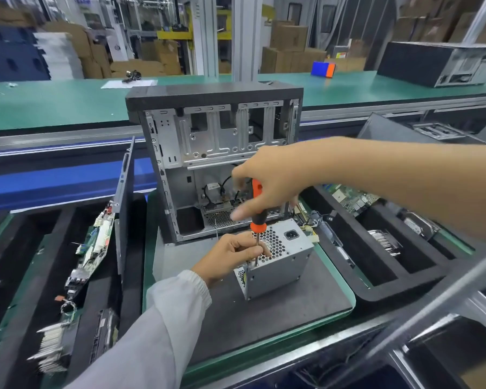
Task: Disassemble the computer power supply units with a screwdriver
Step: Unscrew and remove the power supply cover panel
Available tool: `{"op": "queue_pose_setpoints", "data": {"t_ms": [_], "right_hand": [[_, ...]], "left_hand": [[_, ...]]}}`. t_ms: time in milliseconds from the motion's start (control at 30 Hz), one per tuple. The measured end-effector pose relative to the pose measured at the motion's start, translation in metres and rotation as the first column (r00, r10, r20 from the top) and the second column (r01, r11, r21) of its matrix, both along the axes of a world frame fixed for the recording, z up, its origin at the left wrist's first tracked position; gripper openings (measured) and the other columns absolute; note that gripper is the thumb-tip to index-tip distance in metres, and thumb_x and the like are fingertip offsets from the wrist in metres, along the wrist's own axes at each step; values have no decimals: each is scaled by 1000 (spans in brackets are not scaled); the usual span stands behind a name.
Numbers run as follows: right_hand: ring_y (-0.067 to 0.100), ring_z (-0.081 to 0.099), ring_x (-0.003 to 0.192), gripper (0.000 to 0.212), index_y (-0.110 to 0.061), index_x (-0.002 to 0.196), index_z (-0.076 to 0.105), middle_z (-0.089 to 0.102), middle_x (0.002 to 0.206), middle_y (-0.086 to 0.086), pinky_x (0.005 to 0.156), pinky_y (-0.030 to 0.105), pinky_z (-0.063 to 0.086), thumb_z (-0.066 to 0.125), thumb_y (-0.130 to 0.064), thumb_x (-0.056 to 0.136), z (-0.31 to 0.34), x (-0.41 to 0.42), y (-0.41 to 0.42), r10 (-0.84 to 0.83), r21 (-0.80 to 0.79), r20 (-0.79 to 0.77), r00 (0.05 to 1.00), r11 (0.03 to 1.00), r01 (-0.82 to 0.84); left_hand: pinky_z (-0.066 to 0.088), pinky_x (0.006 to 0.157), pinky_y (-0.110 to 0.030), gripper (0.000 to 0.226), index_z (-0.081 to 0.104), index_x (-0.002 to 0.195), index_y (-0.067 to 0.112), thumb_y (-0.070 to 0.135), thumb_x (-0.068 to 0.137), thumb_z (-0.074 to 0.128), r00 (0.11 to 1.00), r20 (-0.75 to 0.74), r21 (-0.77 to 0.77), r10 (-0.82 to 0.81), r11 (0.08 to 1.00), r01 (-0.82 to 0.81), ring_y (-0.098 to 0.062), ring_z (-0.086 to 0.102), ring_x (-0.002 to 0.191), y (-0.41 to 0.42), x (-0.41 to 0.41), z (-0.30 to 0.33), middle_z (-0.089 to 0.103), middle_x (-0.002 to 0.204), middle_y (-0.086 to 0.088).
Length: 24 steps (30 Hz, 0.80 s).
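Gripping the orange-and-black screwdriver (256, 204) by its handle, the right hand (272, 181) reaches in from the right with its fingers curled round the grip, though motion blurs the fingertips. Its shaft runs straight down to the near top corner of the power supply unit (278, 259), a small grey metal box with a honeycomb grille and a black socket on its upper face. Below, the left hand (236, 252) rests against the box's left side, finger and thumb pinching the thin metal shaft just above the tip; a white sleeve (163, 318) covers that forearm. That box stands on a dark grey mat (278, 313), which lies in a green-edged tray on the bench (264, 363). Just behind the box stands an open computer case (216, 158), its bare metal frame showing empty drive bays and a few black cables low inside. A flat side panel (125, 206) leans upright left of the case. Black foam trays flank the mat: the left one (26, 262) holds circuit boards and finned parts, the right one (390, 248) a green board, a heatsink and a drive. Across a green conveyor surface (54, 102) at the far right sits another computer case (438, 64), lying on its side.
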State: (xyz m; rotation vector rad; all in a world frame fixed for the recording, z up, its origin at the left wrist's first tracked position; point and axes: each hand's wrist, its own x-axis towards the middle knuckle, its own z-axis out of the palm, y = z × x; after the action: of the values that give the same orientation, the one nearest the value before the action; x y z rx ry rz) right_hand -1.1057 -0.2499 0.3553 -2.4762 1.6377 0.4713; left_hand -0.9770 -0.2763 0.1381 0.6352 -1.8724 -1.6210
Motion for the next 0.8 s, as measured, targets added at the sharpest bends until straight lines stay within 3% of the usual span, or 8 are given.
{"op": "queue_pose_setpoints", "data": {"t_ms": [133, 267, 333, 467, 567, 667, 700, 800], "right_hand": [[20, 61, 60, 65, -9, 76, 53, 61, 65, 5, 45, 25, 34, 32, -68, 91, -16, -1, -3, 16, -256, -163, 986, 965, -58], [13, 52, 77, 13, -25, 106, 54, 50, 86, -12, 60, 28, 38, 56, -27, 94, 0, -6, -6, 242, -18, -76, 967, 970, -244], [16, 55, 91, 28, -29, 111, 55, 53, 99, -12, 76, 33, 48, 62, -16, 86, 5, -8, -5, 285, 63, 8, 959, 957, -285], [18, 68, 55, 65, -15, 94, 56, 63, 65, 0, 60, 34, 56, 47, -77, 76, -2, -6, -2, 49, -108, 49, 998, 993, -44], [22, 62, 59, 60, -11, 74, 48, 62, 68, 7, 52, 29, 44, 32, -67, 91, -10, -2, -4, 40, -328, -138, 990, 941, -84], [25, 60, 81, 12, -23, 107, 51, 59, 94, 3, 68, 40, 50, 49, -27, 96, 2, -4, -4, 173, -55, -70, 982, 983, -177], [26, 61, 86, 24, -30, 113, 50, 58, 101, 3, 75, 43, 52, 55, -20, 91, 9, -6, -6, 172, 71, -14, 985, 983, -171], [21, 69, 73, 37, -28, 109, 51, 64, 82, -1, 73, 39, 57, 64, -51, 84, 14, -6, -3, 56, 118, 106, 993, 991, -69]], "left_hand": [[45, 77, -27, 19, 76, 80, 28, 25, 92, 62, 1000, 11, -15, 1, 1000, 0, -15, 51, 75, 2, 0, 1, 59, 92, -17], [46, 73, -20, 15, 76, 88, 22, 21, 93, 62, 1000, -1, 2, 14, 1000, -14, -8, 52, 70, 4, -1, 2, 61, 92, -13], [46, 73, -20, 14, 76, 91, 18, 21, 93, 62, 1000, 1, -5, 21, 1000, -21, -9, 52, 71, 4, -2, 1, 60, 91, -20], [45, 71, -22, 18, 75, 91, 18, 19, 96, 58, 1000, 14, -46, 13, 999, -12, -14, 49, 72, 4, -1, 1, 60, 88, -27], [45, 71, -23, 19, 75, 93, 15, 24, 95, 58, 1000, 26, -42, 17, 999, -15, -16, 50, 72, 4, -1, 0, 60, 88, -22], [45, 71, -20, 21, 75, 95, 18, 27, 97, 56, 1000, 17, -28, 23, 999, -23, -14, 50, 73, 4, -1, -1, 64, 90, -10], [45, 71, -20, 21, 75, 94, 20, 26, 97, 55, 1000, 16, -22, 21, 1000, -20, -15, 50, 73, 4, -2, -1, 66, 90, -7], [44, 71, -22, 21, 75, 93, 22, 24, 97, 55, 1000, 20, -24, 10, 1000, -9, -17, 48, 74, 4, -3, -1, 67, 88, 2]]}}
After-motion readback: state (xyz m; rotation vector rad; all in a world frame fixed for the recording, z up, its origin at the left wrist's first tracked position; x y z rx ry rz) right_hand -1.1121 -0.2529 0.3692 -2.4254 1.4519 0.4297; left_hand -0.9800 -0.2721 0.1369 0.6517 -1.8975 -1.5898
